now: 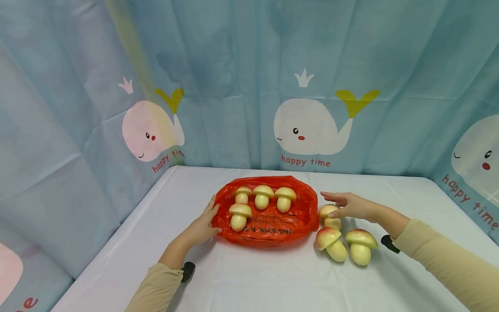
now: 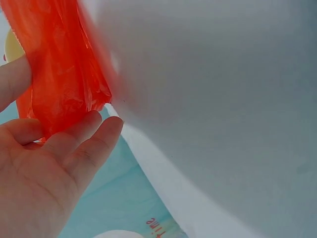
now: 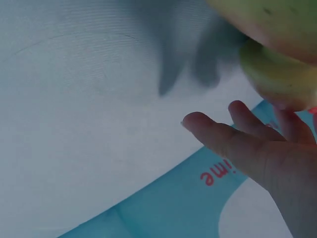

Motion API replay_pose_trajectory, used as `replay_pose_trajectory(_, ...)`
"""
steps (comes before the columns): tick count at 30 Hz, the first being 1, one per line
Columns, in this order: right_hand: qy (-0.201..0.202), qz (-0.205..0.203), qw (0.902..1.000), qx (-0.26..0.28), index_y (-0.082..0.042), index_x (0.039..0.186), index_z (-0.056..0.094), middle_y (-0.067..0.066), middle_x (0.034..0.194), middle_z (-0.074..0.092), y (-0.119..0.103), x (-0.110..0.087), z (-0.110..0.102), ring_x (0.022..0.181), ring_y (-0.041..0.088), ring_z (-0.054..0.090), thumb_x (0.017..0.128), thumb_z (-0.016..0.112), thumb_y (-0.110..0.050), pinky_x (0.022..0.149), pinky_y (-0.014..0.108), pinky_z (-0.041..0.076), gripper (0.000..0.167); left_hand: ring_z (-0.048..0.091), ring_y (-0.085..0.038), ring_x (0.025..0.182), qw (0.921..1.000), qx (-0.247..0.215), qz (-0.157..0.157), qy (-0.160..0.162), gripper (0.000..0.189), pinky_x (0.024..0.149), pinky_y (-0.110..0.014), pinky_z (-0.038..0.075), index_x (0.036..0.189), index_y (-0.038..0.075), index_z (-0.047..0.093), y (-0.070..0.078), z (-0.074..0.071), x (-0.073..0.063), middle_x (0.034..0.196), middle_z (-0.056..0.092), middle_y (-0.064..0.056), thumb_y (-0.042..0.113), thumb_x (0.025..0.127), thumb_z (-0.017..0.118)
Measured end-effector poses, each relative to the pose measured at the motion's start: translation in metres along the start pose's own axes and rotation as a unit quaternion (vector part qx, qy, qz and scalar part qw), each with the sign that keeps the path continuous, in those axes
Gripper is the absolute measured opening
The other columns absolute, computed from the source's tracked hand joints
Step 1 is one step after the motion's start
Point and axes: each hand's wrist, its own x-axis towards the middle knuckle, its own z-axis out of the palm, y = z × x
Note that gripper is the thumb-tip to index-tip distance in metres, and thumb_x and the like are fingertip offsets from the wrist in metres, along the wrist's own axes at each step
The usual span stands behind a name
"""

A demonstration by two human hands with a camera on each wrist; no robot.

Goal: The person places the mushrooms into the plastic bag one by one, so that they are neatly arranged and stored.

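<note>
A red plastic bag (image 1: 269, 236), its mouth spread wide, lies on the table with several toy mushrooms (image 1: 263, 197) inside. My left hand (image 1: 200, 225) is at the bag's left side, fingers spread along its edge. In the left wrist view, the fingertips (image 2: 111, 130) lie right by the red plastic (image 2: 62, 64). To the right of the bag, my right hand (image 1: 352, 206) is over a toy mushroom (image 1: 332, 222), fingers extended and thumb at its cap. Two more mushrooms, one tipped over (image 1: 331, 245) and one upright (image 1: 360, 247), stand nearer me.
A white cloth covers the table (image 1: 249, 281). Behind it and at both sides hangs a light blue curtain (image 1: 234, 130) printed with whales. Dark wrist cameras (image 1: 188, 272) are on both wrists.
</note>
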Motion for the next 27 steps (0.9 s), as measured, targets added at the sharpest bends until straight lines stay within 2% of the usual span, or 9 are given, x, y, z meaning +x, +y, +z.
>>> replay_pose_trajectory(5, -0.002, 0.010, 0.9999, -0.013, 0.000, 0.151, 0.028, 0.031, 0.147, 0.036, 0.006, 0.002, 0.001, 0.134, 0.050, 0.032, 0.090, 0.069, -0.026, 0.104, 0.066, 0.029, 0.077, 0.002, -0.040, 0.146, 1.0000, 0.000, 0.001, 0.000, 0.072, 0.112, -0.056, 0.023, 0.147, -0.014, 0.018, 0.000, 0.000, 0.000, 0.161, -0.009, -0.016, -0.006, 0.089, 0.060)
replay_pose_trajectory(11, 0.004, 0.020, 0.9997, -0.008, -0.002, 0.152, 0.029, 0.029, 0.147, 0.038, 0.011, 0.003, 0.003, 0.133, 0.046, 0.037, 0.089, 0.070, -0.026, 0.106, 0.064, 0.029, 0.078, 0.000, -0.040, 0.146, 1.0000, 0.003, 0.000, 0.001, 0.073, 0.113, -0.057, 0.018, 0.147, -0.014, 0.019, -0.001, -0.001, 0.000, 0.161, -0.008, -0.017, -0.006, 0.089, 0.060)
replay_pose_trajectory(18, 0.011, 0.009, 0.9995, -0.027, 0.000, 0.149, 0.034, 0.029, 0.143, 0.043, 0.012, 0.003, 0.005, 0.128, 0.044, 0.042, 0.090, 0.069, -0.025, 0.103, 0.062, 0.034, 0.073, 0.000, -0.039, 0.146, 1.0000, 0.003, -0.002, 0.000, 0.073, 0.112, -0.056, 0.020, 0.148, -0.013, 0.018, -0.001, -0.001, 0.002, 0.162, -0.009, -0.015, -0.005, 0.089, 0.060)
replay_pose_trajectory(27, 0.018, 0.000, 0.9991, -0.037, -0.001, 0.146, 0.042, 0.023, 0.134, 0.054, 0.013, 0.003, 0.004, 0.120, 0.036, 0.051, 0.089, 0.071, -0.027, 0.099, 0.057, 0.041, 0.069, 0.001, -0.041, 0.145, 1.0000, -0.003, -0.001, 0.003, 0.073, 0.111, -0.056, 0.023, 0.147, -0.014, 0.019, 0.000, 0.000, 0.000, 0.161, -0.008, -0.017, -0.006, 0.088, 0.061)
